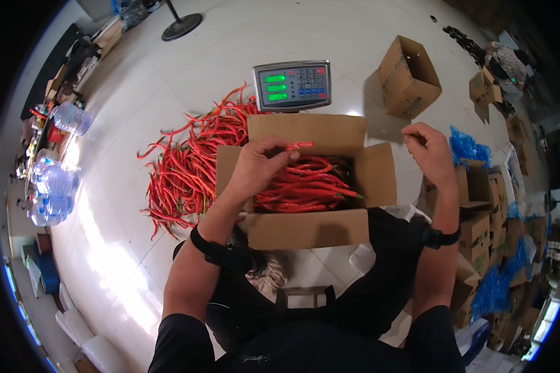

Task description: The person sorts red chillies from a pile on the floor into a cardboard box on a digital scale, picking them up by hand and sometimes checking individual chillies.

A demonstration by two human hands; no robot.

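Observation:
Between the thumb and fingers of my left hand is a short, mottled red piece; I cannot tell whether it is a bit of chili. That hand is over the left part of an open cardboard box, its flaps folded outward. Long red chilies lie in the box, mostly side by side. My right hand is raised to the right of the box, apart from it, with fingers curled together. Whatever it may hold is hidden.
A large heap of red chilies lies on the tiled floor left of the box. A scale display with green digits stands behind it. An open carton stands farther right. Stacked cartons and blue plastic line the right side.

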